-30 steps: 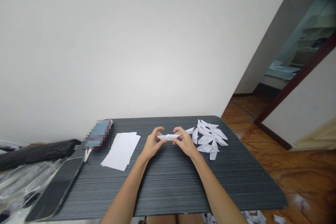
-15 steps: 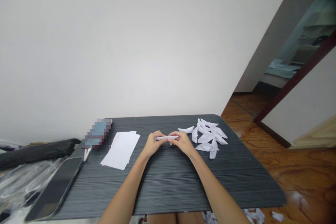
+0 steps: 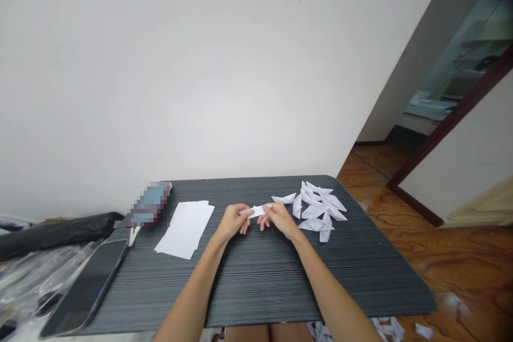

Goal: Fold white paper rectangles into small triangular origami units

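Between my two hands is a small folded white paper boat, held above the table. My left hand pinches its left end between thumb and fingers. On the other end, my right hand has a similar pinch, with its lower fingers curled beneath. Just right of my hands lies a single paper boat, and beyond it a loose pile of several folded paper boats. A small stack of blank white paper sheets rests flat to the left of my left forearm.
The dark wood-grain table stands against a white wall. At its left side are a tablet-like device, a blurred-out object and clear plastic wrapping. More folded paper lies on the floor below.
The paper between my hands has tilted so its broad white side shows, where before it looked narrow. My lower fingers have spread down from it. The pile and sheets stay put.
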The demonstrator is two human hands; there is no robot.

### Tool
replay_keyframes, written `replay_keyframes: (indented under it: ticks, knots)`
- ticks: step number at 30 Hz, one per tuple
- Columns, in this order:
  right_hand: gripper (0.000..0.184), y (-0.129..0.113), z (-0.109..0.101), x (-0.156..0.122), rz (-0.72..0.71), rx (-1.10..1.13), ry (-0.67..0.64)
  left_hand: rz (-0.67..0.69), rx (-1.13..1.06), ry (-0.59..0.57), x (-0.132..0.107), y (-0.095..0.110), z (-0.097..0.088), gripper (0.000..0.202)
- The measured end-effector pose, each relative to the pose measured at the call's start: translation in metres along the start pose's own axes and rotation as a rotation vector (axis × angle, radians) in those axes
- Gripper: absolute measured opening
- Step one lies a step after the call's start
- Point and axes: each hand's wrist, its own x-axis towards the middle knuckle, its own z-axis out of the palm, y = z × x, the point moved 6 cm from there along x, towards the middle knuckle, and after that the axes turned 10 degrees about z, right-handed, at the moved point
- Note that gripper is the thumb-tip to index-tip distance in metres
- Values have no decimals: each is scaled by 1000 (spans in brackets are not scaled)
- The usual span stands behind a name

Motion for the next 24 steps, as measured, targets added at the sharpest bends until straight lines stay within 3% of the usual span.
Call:
replay_keyframes:
  ticks: [5, 8, 16, 19, 24]
  knots:
    - [29, 0, 4, -3, -31, -27, 36, 93, 100, -71, -3, 9, 6, 22]
    - [30, 1, 6, -5, -45, -31, 46, 79, 123, -92, -3, 7, 10, 28]
    - [51, 6, 5, -8, 20, 84, -34, -55, -227, -195, -9, -1, 20, 46]
    - [54, 11, 5, -9, 50, 126, -46, -61, -232, -152, -12, -6, 13, 50]
    - [51, 12, -6, -15, 57, 96, 121, 58, 17, 22, -17, -4, -4, 45]
